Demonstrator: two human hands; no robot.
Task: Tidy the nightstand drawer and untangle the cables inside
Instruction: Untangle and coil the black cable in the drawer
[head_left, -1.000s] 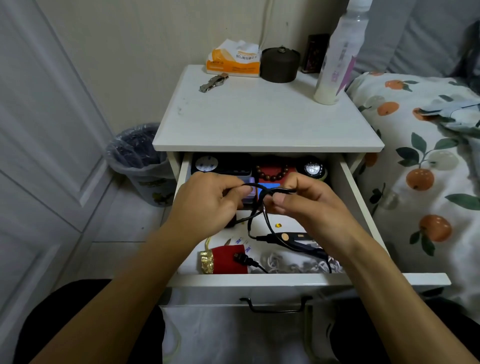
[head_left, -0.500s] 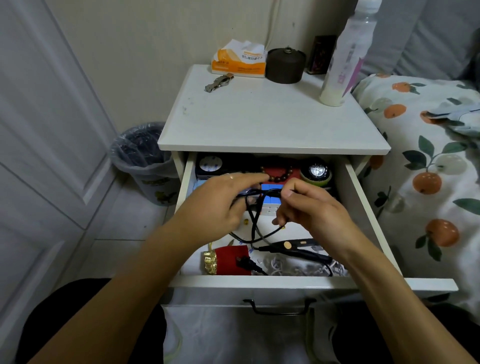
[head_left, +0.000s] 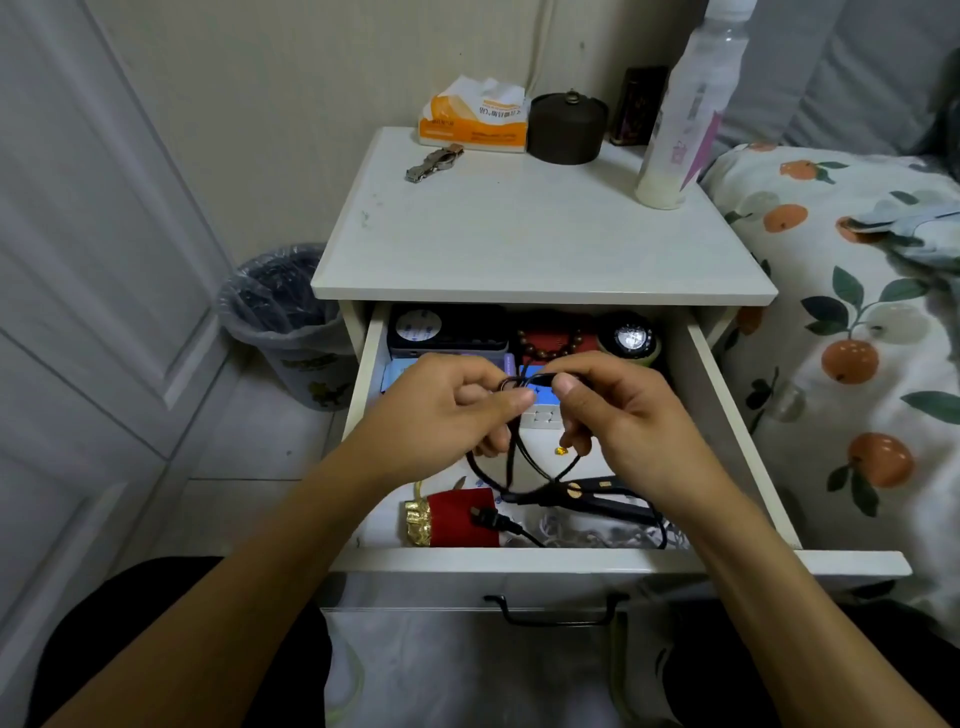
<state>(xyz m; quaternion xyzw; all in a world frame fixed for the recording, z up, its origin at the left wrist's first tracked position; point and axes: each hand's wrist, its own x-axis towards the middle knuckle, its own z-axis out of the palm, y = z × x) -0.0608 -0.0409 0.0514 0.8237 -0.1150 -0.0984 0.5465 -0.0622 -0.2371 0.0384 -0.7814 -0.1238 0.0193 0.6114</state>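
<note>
Black cable hangs in loops above the open drawer, at about 12 o'clock from the person. The left hand and the right hand each pinch it between thumb and fingers, so each grip is closed on the cable. Its lower end runs to the black flat iron at 5 o'clock. I think a hard pull can tighten the knot, or drag the iron and the plug over the red pouch.
</note>
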